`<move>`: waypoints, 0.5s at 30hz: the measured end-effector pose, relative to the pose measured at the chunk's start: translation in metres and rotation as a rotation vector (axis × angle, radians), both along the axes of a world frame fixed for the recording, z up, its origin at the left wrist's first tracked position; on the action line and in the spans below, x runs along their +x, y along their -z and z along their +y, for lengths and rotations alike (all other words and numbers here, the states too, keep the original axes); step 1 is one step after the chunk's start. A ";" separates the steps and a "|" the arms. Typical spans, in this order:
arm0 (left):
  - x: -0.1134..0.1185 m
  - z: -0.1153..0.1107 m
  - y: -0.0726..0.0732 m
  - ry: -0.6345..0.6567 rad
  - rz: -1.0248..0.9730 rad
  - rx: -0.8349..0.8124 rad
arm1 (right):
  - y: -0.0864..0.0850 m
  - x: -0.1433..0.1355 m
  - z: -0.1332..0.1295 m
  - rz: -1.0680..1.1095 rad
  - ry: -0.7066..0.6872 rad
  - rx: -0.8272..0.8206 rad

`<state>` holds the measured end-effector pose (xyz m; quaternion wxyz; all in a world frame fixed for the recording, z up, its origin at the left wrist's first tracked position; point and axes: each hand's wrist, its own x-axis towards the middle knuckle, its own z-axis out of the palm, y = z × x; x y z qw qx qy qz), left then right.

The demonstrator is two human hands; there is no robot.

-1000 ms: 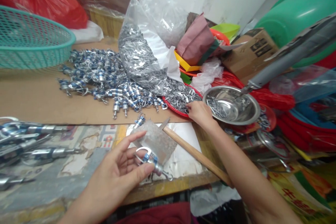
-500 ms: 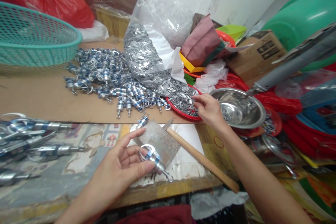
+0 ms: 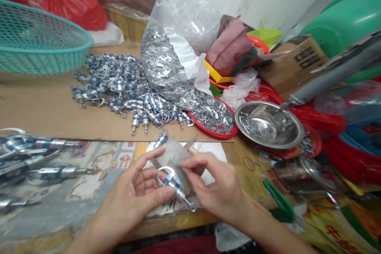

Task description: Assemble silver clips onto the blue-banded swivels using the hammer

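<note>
Between the thumb and fingers of my left hand [image 3: 139,190] is a small silver-and-blue metal fitting [image 3: 175,186] with a curved hook at one end and a small ring at the other. My right hand [image 3: 218,184] is close to its right side, thumb and forefinger pinched together; whatever is between them is too small to make out. Under both hands lies a flat grey metal block [image 3: 175,152]. A hammer [image 3: 192,149] rests against it, its wooden handle mostly covered by my right hand. Another such fitting [image 3: 161,138] lies just behind the block.
A red plate [image 3: 235,129] holds many small metal pieces, beside a steel bowl [image 3: 297,135] with some pins. Behind are a heap of fittings [image 3: 119,83] and a clear bag [image 3: 163,63] of metal pieces. A turquoise basket [image 3: 44,59] stands at left, more fittings [image 3: 56,171] below it.
My right hand has moved from the red plate of small metal pieces down and left to beside the held fitting. My left hand keeps its hold almost unmoved.
</note>
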<state>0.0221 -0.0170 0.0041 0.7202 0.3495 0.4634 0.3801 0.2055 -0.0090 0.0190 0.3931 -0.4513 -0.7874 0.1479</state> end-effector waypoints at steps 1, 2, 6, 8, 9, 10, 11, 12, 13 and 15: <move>0.000 0.000 0.001 0.002 -0.006 0.006 | 0.001 -0.006 -0.009 -0.048 -0.055 0.041; 0.000 0.000 0.002 0.006 -0.008 0.015 | 0.002 -0.010 -0.015 -0.097 -0.084 0.081; 0.000 0.001 0.001 0.011 -0.002 0.038 | 0.001 -0.012 -0.019 -0.199 -0.136 0.106; 0.000 0.000 -0.001 -0.004 -0.006 0.034 | -0.003 -0.014 -0.019 -0.248 -0.165 0.086; 0.000 0.000 -0.002 -0.012 -0.012 0.029 | -0.006 -0.016 -0.021 -0.275 -0.174 0.073; 0.000 0.000 -0.002 -0.016 -0.018 0.023 | -0.009 -0.019 -0.023 -0.299 -0.179 0.063; 0.000 0.000 -0.003 -0.018 -0.023 0.019 | -0.011 -0.021 -0.026 -0.319 -0.179 0.055; 0.000 0.000 -0.003 -0.019 -0.023 0.015 | -0.013 -0.023 -0.028 -0.332 -0.177 0.050; 0.000 0.000 -0.004 -0.019 -0.020 0.012 | -0.015 -0.023 -0.031 -0.336 -0.179 0.042; 0.000 0.000 -0.004 -0.015 -0.010 0.007 | -0.017 -0.017 -0.033 -0.307 -0.202 0.004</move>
